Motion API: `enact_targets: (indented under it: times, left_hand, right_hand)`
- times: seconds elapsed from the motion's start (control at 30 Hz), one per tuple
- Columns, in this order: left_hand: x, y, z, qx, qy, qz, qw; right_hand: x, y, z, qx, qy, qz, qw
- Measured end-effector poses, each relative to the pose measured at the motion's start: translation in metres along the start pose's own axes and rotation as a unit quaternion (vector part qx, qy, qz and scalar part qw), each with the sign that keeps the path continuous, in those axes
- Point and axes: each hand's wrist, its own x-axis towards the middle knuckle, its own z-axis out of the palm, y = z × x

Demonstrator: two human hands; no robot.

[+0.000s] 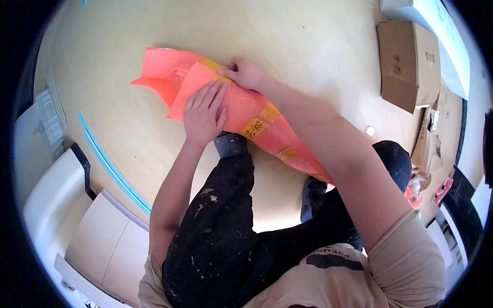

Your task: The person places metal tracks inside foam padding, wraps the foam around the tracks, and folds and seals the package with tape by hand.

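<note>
A long roll of orange-red sheet material (241, 105) lies slantwise in front of me, its wide end loose and folded at the upper left. Yellow tape strips (253, 129) are stuck on it, one with dark writing. My left hand (205, 112) rests on the roll with its fingers spread over the sheet near a tape strip. At the far edge, my right hand (244, 74) has its thumb and fingers closed at another tape piece; what lies between them is too small to make out. The near end of the roll passes under my right forearm.
Cardboard boxes (411, 64) stand at the upper right on the pale floor (308, 41). A blue strip (110, 164) lies at the left, beside white furniture (97, 241). My legs bend below the roll. A small white object (369, 130) sits right of my arm.
</note>
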Motion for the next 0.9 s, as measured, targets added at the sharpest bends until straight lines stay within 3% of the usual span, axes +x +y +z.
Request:
enact_targets:
  times: [0.2,0.33,0.4,0.43,0.5,0.53,0.57,0.6,0.63,0.67,0.73,0.77,0.83,0.9]
  left_hand:
    - [-0.002,0.0,0.004,0.016,-0.026,-0.023,0.999]
    - [-0.017,-0.002,0.015,0.007,0.018,-0.028,0.999]
    - [-0.036,0.005,0.018,-0.01,0.092,-0.051,0.994]
    - [-0.053,0.01,0.023,-0.009,0.097,-0.07,0.993]
    - [-0.09,0.024,0.039,-0.083,0.255,-0.267,0.926]
    - [-0.106,0.022,0.052,-0.083,0.254,-0.286,0.92]
    - [-0.117,0.01,0.067,-0.269,0.233,-0.424,0.833]
    - [-0.121,-0.001,0.076,-0.438,0.205,-0.532,0.695]
    - [-0.115,-0.008,0.076,-0.568,0.242,-0.533,0.579]
    - [-0.105,-0.012,0.073,-0.566,0.252,-0.537,0.572]
    - [-0.085,-0.019,0.071,-0.589,0.356,-0.424,0.589]
    - [-0.083,-0.027,0.074,-0.585,0.365,-0.431,0.582]
    - [-0.086,-0.036,0.08,-0.558,0.317,-0.42,0.642]
    - [-0.075,-0.031,0.053,-0.531,0.301,-0.437,0.661]
  right_hand:
    - [0.015,0.021,0.011,-0.058,0.023,0.037,0.997]
    - [0.028,0.047,0.024,-0.091,0.094,0.013,0.991]
    - [0.002,0.032,0.0,-0.092,0.089,0.002,0.992]
    - [-0.018,0.02,-0.013,-0.143,0.127,-0.068,0.979]
    - [-0.068,-0.024,-0.033,-0.213,0.14,-0.167,0.952]
    - [-0.093,-0.04,-0.035,-0.234,0.12,-0.197,0.945]
    - [-0.111,-0.041,-0.023,-0.24,0.104,-0.2,0.944]
    - [-0.126,-0.046,-0.006,-0.303,0.089,-0.231,0.92]
    - [-0.134,-0.05,0.005,-0.364,0.078,-0.263,0.89]
    - [-0.135,-0.056,0.012,-0.367,0.07,-0.273,0.886]
    - [-0.131,-0.066,0.022,-0.449,0.066,-0.195,0.869]
    - [-0.129,-0.064,0.022,-0.453,0.056,-0.202,0.866]
    - [-0.124,-0.058,0.017,-0.426,0.079,-0.203,0.878]
    - [-0.114,-0.053,0.006,-0.4,0.067,-0.216,0.888]
